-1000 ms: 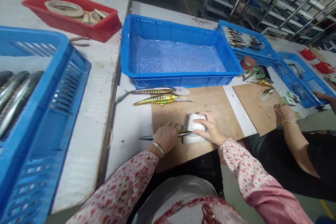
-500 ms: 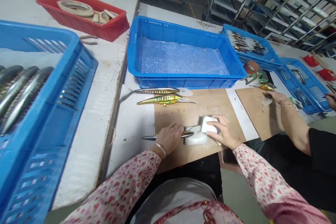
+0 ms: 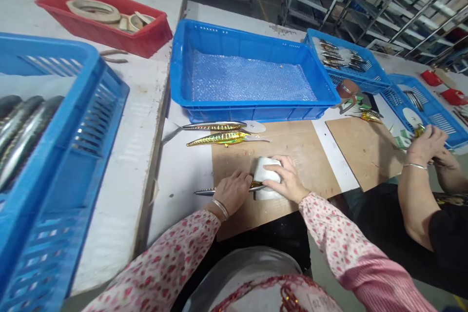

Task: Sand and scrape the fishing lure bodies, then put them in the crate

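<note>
My left hand (image 3: 233, 191) is closed over a dark, silvery fishing lure (image 3: 205, 191) lying on a brown board (image 3: 307, 156). The lure's tail sticks out to the left and its head to the right of my fingers. In my right hand (image 3: 288, 178) is a white block (image 3: 266, 169), pressed down at the lure's head end, where it covers the clear lip. A pale pad (image 3: 268, 194) shows beneath the block. Two more lures lie side by side farther up: a dark striped lure (image 3: 215, 126) and a gold lure (image 3: 219, 138), both with clear lips toward the right.
A blue bin (image 3: 256, 105) lined with bubble wrap stands behind the board. At left are a blue crate (image 3: 106, 107) of lures and a red tray (image 3: 146, 41) with tape rolls. A co-worker's hands (image 3: 427, 146) hold a lure at right, near other blue crates (image 3: 369, 75).
My right hand has slid the white block left along the lure's lip, toward my left hand. My left hand keeps its hold. The co-worker's hands have moved right with a lure.
</note>
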A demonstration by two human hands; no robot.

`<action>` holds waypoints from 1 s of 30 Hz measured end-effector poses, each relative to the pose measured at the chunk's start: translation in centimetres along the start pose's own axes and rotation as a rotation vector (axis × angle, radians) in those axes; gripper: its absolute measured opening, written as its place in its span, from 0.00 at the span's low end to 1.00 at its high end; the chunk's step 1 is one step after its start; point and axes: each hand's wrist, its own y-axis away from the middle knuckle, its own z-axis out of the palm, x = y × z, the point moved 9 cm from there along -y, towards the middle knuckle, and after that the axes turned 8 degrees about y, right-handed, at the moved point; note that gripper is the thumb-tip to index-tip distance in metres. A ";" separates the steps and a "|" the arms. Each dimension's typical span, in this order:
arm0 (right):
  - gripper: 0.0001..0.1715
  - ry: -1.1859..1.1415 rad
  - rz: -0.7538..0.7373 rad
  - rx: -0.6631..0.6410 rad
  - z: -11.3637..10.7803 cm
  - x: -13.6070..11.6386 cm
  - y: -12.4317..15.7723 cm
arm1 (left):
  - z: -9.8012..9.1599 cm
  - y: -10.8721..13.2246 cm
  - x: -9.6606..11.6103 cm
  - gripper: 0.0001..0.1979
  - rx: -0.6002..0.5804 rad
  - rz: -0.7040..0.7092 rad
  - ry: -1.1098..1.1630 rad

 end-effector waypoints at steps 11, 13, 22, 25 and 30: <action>0.19 -0.017 -0.046 -0.045 -0.2 0.1 -0.2 | -0.2 -0.1 0.1 0.12 -0.004 0.010 0.006; 0.18 -0.016 -0.049 -0.042 -0.9 0.2 -0.2 | -0.3 -0.1 0.1 0.12 0.012 0.016 0.006; 0.18 0.024 -0.153 -0.181 -0.9 0.4 -1.2 | -0.5 -0.5 -0.2 0.11 -0.043 0.009 0.046; 0.18 0.061 -0.141 -0.153 -0.7 0.2 -1.5 | -0.5 -0.5 -0.1 0.12 -0.053 0.005 0.040; 0.20 0.037 -0.166 -0.154 -0.7 -0.2 -1.3 | -0.5 -0.5 0.0 0.11 -0.046 0.020 0.036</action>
